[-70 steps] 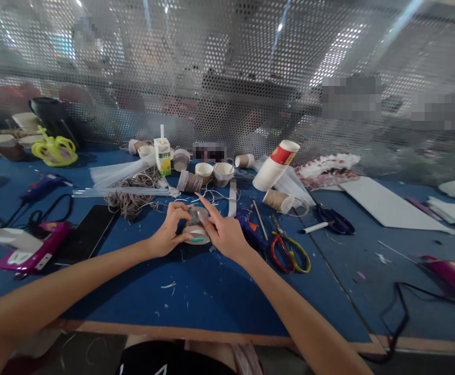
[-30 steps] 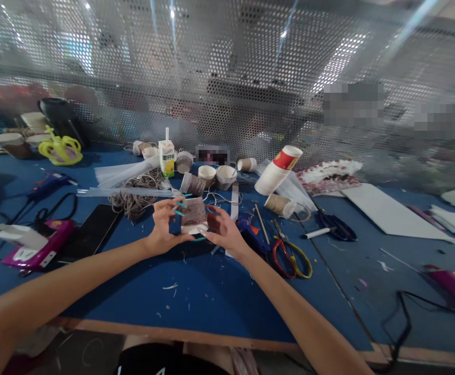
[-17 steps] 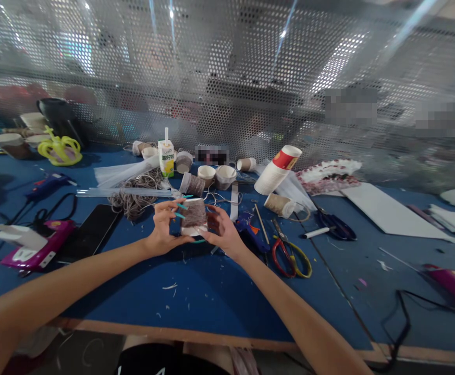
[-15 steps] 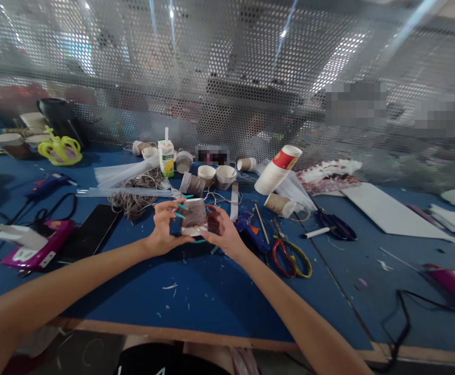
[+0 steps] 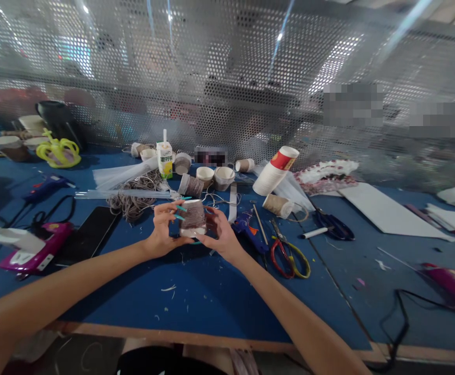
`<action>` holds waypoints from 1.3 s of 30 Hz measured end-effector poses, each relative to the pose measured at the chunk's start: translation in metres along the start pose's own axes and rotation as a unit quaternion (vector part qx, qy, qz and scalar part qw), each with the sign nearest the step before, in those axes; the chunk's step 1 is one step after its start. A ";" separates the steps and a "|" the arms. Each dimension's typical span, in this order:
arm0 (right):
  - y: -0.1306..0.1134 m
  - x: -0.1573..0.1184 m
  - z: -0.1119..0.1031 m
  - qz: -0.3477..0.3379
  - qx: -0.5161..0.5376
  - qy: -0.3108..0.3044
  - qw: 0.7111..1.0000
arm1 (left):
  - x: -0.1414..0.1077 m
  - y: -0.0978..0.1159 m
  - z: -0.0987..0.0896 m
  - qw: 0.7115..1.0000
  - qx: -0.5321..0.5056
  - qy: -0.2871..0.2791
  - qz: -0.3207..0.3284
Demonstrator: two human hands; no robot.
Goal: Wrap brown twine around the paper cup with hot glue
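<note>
The left hand [image 5: 160,229] and the right hand [image 5: 221,237] are clamped together on a twine-wrapped paper cup [image 5: 193,217], held just above the blue table [image 5: 196,297] near its middle. The cup looks light and thin-walled, easily crushed; the ribbed twine gives grip, so its wrapped sides suit a gentle hold. Right of it lie a blue glue gun [image 5: 248,226] and red-and-yellow scissors [image 5: 290,256].

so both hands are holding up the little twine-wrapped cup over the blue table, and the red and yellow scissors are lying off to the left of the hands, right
Not quite. The head view shows both hands, left hand and right hand, holding the twine-wrapped cup above the blue table, but the red and yellow scissors lie to the right of the hands, not the left.
</note>
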State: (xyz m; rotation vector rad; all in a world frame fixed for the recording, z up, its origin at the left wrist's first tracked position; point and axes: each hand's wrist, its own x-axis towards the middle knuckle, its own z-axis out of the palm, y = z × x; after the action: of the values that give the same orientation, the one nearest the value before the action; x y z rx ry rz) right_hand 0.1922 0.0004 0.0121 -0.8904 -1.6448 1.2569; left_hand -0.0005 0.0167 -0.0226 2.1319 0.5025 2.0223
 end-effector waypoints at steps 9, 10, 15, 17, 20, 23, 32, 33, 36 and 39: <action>-0.007 -0.002 0.003 -0.009 -0.017 0.006 1.000 | -0.007 -0.005 -0.002 1.000 0.018 -0.009 -0.014; -0.008 -0.003 0.003 -0.014 -0.013 0.002 1.000 | -0.008 -0.006 -0.003 1.000 0.019 -0.010 -0.017; -0.009 -0.003 0.003 -0.027 -0.007 0.019 0.999 | -0.008 -0.007 -0.004 0.999 0.041 -0.015 -0.027; -0.009 -0.003 0.003 -0.032 -0.009 0.026 0.999 | -0.008 -0.007 -0.004 0.999 0.042 -0.010 -0.020; -0.009 -0.002 0.003 -0.043 -0.020 0.032 0.998 | -0.008 -0.007 -0.004 0.999 0.036 -0.009 -0.022; -0.009 -0.002 0.000 -0.049 -0.041 0.035 0.997 | -0.009 -0.007 -0.004 0.999 0.026 -0.015 -0.027; -0.012 -0.004 -0.006 -0.035 -0.094 0.021 0.995 | -0.007 -0.004 -0.003 0.999 0.008 -0.009 -0.030; -0.013 -0.004 -0.007 -0.038 -0.090 0.012 0.995 | -0.006 -0.004 -0.003 1.000 0.012 -0.004 -0.026; -0.014 -0.004 -0.010 -0.047 -0.079 -0.017 0.996 | -0.003 -0.002 -0.002 0.999 0.030 0.003 -0.026; -0.013 -0.003 -0.013 -0.048 -0.085 -0.009 0.995 | 0.000 0.002 0.000 0.999 0.034 0.002 -0.030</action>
State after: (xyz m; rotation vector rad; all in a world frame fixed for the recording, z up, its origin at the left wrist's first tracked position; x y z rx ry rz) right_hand 0.2051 -0.0009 0.0252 -0.8926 -1.8085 1.0734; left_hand -0.0003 0.0145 -0.0220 2.1235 0.6380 2.0061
